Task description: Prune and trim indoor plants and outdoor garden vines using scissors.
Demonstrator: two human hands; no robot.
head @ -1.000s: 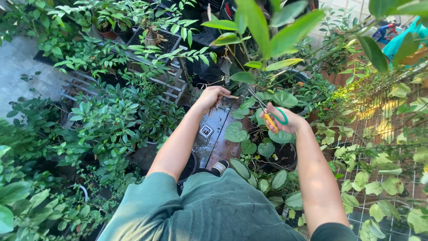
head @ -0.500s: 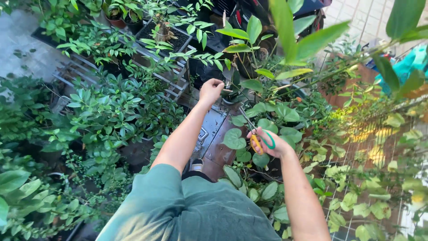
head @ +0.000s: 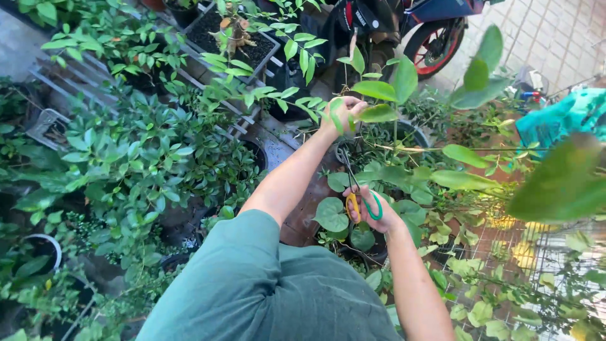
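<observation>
Left hand raised, fingers curled tight round a thin leafy stem; right hand lower, fingers threaded through the yellow and green loops of scissors, blades nearly together, tips pointing up toward the left fingers; round-leaved potted plant just beside the right fingers.
</observation>
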